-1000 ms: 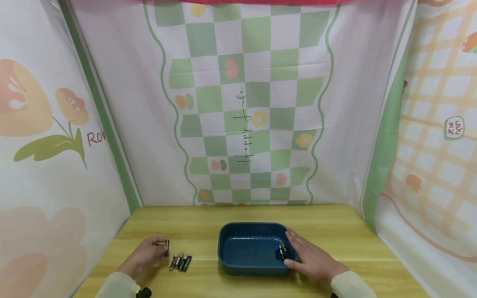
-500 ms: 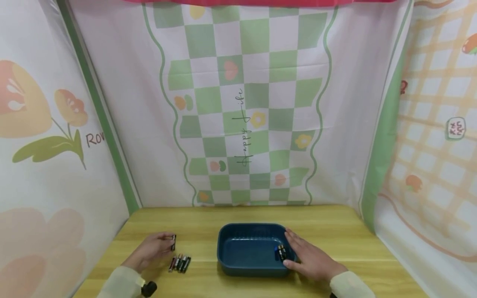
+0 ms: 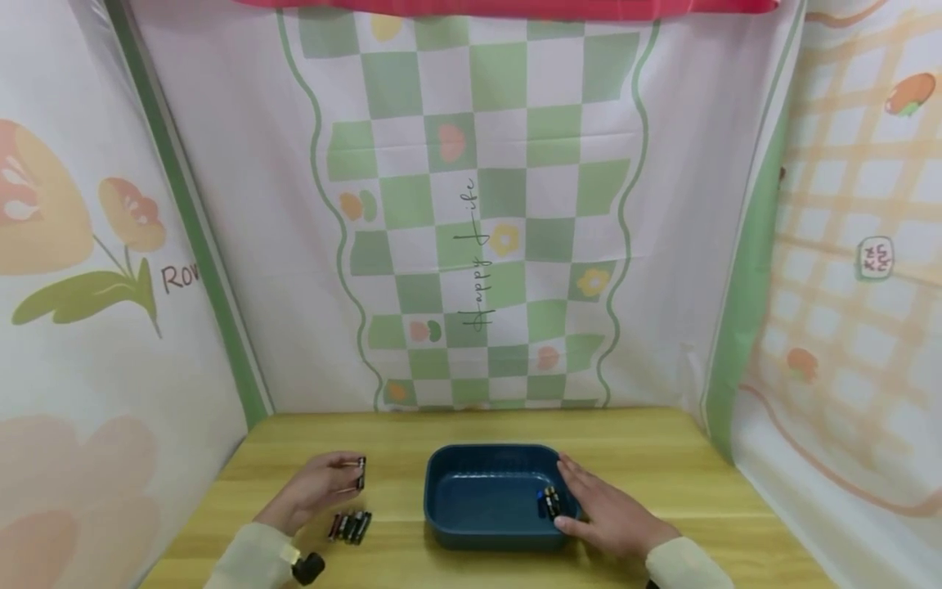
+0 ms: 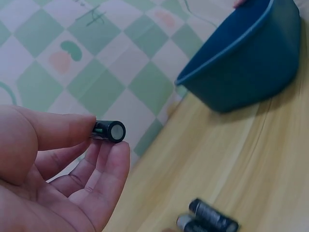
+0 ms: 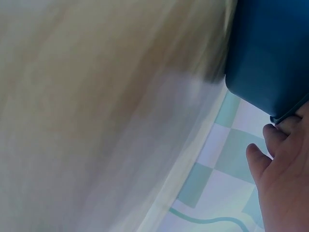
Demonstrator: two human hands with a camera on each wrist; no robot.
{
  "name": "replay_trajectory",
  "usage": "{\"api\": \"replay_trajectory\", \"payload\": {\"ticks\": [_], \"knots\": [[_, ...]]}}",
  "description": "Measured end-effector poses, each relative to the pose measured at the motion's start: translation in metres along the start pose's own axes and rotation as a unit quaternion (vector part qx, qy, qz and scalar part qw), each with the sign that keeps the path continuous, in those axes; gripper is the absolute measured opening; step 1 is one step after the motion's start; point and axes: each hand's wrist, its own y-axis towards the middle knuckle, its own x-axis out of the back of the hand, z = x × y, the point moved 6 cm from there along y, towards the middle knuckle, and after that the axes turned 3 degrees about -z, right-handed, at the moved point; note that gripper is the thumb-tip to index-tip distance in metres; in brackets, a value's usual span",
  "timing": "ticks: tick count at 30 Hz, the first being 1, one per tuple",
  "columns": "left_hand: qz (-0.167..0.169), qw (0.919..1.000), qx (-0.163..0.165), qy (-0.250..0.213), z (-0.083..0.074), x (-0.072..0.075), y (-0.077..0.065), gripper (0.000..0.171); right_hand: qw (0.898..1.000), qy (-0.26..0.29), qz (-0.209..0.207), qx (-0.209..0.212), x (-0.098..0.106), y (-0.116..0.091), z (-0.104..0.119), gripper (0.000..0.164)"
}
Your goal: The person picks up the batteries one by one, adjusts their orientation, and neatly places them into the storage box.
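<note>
In the head view my left hand (image 3: 316, 487) pinches a black battery (image 3: 361, 473) between thumb and fingertips, above the table's left part. The left wrist view shows the flat end of this battery (image 4: 116, 131) facing the camera. Just below that hand, several batteries (image 3: 349, 527) lie side by side on the wood. My right hand (image 3: 609, 511) rests on the right rim of a dark blue plastic basin (image 3: 500, 540), fingers straight along it and thumb spread toward the near corner. A few batteries (image 3: 550, 501) sit inside the basin at its right end.
The wooden table (image 3: 397, 425) carries all of this. Behind it hangs a green-and-white checked curtain (image 3: 500, 196), with printed curtains on both sides. A black wrist strap piece (image 3: 307, 568) shows at the left sleeve (image 3: 253, 556).
My left hand has moved right and slightly away from me, carrying the battery from beside the row toward the basin. The right hand stays on the basin's rim; the view shifts slightly.
</note>
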Motion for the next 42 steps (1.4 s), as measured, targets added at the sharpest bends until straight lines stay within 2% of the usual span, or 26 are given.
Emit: {"api": "replay_trajectory", "payload": {"ticks": [9, 22, 33, 42], "knots": [[0.028, 0.9994, -0.004, -0.018, -0.010, -0.024, 0.006, 0.056, 1.000, 0.007, 0.000, -0.004, 0.004, 0.001, 0.001, 0.079], [0.060, 0.9978, -0.015, -0.025, -0.023, -0.063, 0.014, 0.042, 1.000, 0.005, -0.004, -0.002, 0.002, -0.001, -0.001, 0.080], [0.062, 0.9979, -0.017, -0.012, -0.033, -0.089, 0.023, 0.037, 1.000, 0.013, 0.008, -0.002, 0.004, 0.003, 0.002, 0.078], [0.087, 0.9962, -0.011, -0.001, -0.037, -0.120, 0.029, 0.035, 1.000, 0.015, 0.016, -0.008, 0.001, 0.000, 0.002, 0.079]]}}
